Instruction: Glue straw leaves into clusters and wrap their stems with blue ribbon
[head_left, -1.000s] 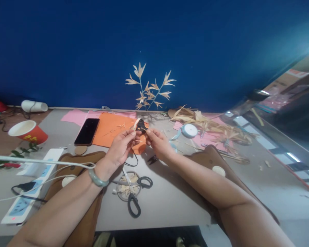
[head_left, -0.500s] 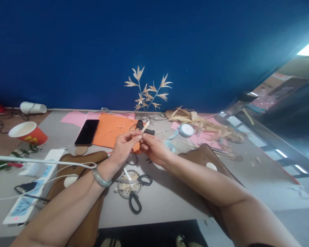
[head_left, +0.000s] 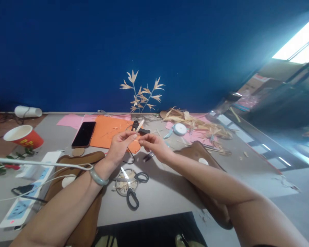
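In my left hand (head_left: 121, 145), thumb and fingers pinch a narrow pale piece of dried husk (head_left: 140, 125), its pointed tip upward. My right hand (head_left: 156, 146) is just beside it, thumb and fingertips pressed together; what lies between them, if anything, is too small to make out. Behind the hands a black glue gun (head_left: 144, 131) lies at the edge of an orange sheet (head_left: 104, 132). Below them, black-handled scissors (head_left: 131, 197) lie half open across a round holder (head_left: 117, 192) with pale scraps. A dark tool (head_left: 148, 157) is partly hidden under my right hand.
A branch of husk flowers (head_left: 141, 94) stands against the blue wall. Right are a ribbon spool (head_left: 179, 129) and dried husks (head_left: 186, 120). Left are a phone (head_left: 84, 134), a red paper cup (head_left: 32, 138), a power strip (head_left: 20, 209) and a white cable (head_left: 41, 161). Brown pads (head_left: 89, 212) lie under my forearms.
My right hand has drawn slightly away from my left, opening a small gap between them. The husk piece stays in my left hand. The view has shifted a little to the right.
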`<state>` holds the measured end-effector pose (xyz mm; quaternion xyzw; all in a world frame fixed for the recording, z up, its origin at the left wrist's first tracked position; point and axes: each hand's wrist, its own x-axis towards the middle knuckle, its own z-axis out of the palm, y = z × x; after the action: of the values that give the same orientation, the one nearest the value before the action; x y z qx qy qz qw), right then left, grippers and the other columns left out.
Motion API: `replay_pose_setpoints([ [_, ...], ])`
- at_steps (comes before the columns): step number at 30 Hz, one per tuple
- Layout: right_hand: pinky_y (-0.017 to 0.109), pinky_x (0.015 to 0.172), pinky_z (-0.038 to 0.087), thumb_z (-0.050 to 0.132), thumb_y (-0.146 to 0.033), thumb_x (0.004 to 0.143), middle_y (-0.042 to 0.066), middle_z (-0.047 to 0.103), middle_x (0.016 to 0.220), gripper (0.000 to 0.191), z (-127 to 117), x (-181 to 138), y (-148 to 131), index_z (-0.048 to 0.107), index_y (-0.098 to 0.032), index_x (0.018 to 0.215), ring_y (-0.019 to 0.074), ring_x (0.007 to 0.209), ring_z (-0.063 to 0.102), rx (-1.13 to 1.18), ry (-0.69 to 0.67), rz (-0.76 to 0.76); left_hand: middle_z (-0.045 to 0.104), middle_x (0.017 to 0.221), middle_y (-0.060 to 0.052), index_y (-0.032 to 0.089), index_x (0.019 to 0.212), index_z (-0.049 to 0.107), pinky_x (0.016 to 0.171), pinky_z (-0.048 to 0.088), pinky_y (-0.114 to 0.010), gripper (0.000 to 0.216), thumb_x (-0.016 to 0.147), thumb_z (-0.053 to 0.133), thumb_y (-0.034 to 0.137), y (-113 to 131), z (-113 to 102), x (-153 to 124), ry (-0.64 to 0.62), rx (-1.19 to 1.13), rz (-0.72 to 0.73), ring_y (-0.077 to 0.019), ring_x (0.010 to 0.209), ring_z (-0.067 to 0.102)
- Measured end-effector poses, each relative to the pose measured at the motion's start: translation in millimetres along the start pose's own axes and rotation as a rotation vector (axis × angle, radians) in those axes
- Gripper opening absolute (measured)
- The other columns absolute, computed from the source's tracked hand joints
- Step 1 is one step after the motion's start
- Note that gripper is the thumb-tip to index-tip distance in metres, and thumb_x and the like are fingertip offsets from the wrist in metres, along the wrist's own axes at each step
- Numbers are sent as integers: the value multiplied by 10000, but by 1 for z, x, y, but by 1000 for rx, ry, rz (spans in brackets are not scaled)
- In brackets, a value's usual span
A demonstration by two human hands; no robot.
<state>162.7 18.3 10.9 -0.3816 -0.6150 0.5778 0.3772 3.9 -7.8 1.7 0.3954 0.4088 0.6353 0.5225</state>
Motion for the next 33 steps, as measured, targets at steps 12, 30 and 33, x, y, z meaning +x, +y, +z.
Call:
replay_pose_setpoints([
  [12,331,755,415,567,-273,909,75,669,932,137,-16,12,9,660,-227,997,181,841,601,-1047,132,-991,678,880,-32,157,800,721,814,430,-264,171,685,783,267,1,-3,2,-181,-272,-308,-125,850,592],
  [30,344,806,326,559,-228,916,40,700,888,91,-13,9,-5,643,-195,922,134,760,607,-1141,165,-1075,684,861,-51,133,795,711,823,449,-287,180,676,785,245,-3,-3,3,-198,-278,-280,-135,830,609],
  [33,348,813,318,583,-225,901,34,701,882,69,-11,9,-3,641,-198,925,133,757,601,-1155,222,-1137,678,835,-43,128,788,711,798,447,-276,175,673,786,238,0,-1,2,-197,-290,-267,-124,798,602],
])
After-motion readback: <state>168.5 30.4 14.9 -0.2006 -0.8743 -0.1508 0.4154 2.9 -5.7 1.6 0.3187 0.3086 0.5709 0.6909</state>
